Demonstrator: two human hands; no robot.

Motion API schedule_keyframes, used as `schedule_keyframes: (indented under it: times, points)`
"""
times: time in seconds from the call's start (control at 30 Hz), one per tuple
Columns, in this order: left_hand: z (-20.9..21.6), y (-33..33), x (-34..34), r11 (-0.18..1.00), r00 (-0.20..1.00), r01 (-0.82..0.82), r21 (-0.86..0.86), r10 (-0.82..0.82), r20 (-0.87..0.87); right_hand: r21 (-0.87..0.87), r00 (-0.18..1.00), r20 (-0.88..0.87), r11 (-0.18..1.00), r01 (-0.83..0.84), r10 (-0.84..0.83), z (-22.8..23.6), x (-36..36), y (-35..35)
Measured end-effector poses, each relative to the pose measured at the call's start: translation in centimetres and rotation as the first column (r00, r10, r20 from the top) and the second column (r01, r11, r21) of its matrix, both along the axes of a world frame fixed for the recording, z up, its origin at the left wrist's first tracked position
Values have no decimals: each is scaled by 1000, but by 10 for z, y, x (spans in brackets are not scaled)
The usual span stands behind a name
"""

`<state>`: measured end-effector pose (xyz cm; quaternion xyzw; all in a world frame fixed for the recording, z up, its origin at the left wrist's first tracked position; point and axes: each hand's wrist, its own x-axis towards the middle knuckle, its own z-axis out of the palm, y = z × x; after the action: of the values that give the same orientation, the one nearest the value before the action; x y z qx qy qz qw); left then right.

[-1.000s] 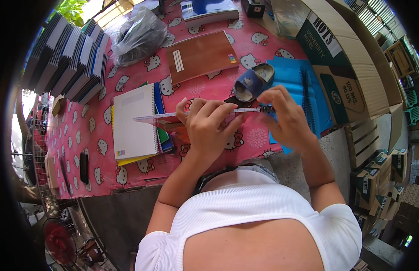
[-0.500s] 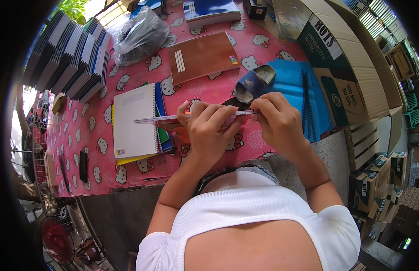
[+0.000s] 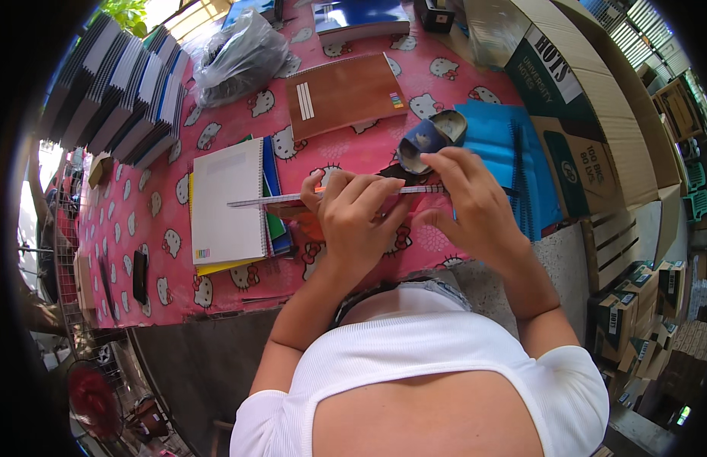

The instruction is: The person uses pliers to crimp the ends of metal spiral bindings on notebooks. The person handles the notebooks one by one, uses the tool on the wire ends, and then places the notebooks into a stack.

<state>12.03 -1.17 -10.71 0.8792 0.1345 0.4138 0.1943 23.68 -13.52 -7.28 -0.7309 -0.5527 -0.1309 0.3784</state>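
Head view: the largest item, a pink patterned tablecloth [image 3: 132, 221], spreads beneath and beyond the left hand [image 3: 353, 217] and the right hand [image 3: 471, 209]. An open cardboard carton [image 3: 574, 114] stands to the right of the right hand. Stacked spiral notebooks [image 3: 117, 91] rise well apart from the left hand, beyond and to its left. Blue sheets [image 3: 490, 137] lie just beside the right hand, between it and the carton. A brown notebook [image 3: 346, 95] lies flat beyond both hands; a white-covered notebook [image 3: 228, 202], atop others, is left of the left hand. One thin notebook [image 3: 281, 199] — presented edge-on — is gripped by the left hand, its free end projecting left. Right hand: thumb and fingers parted about the thin notebook's right end — contact cannot be determined. Smallest noted: a rounded blue article [image 3: 422, 141], kind undetermined, just beyond the right hand.
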Motion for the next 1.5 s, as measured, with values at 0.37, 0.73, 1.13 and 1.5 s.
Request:
schedule_keyframes:
  times: [0.37,0.73,1.13,1.5]
  points:
    - [0,2,-1,1000,1000,21,14,-21,21,-49,996,59,996,74,-71,42,25,-29]
    - [1,-1,9,994,999,39,-104,-35,42,-710,897,-202,572,-410,393,19,45,19]
    - [1,3,7,993,998,7,-115,1,62,-719,901,-133,585,-375,414,32,38,22]
    - [8,15,-13,968,998,30,-250,-43,-45,-777,925,-182,527,-343,334,53,11,35]
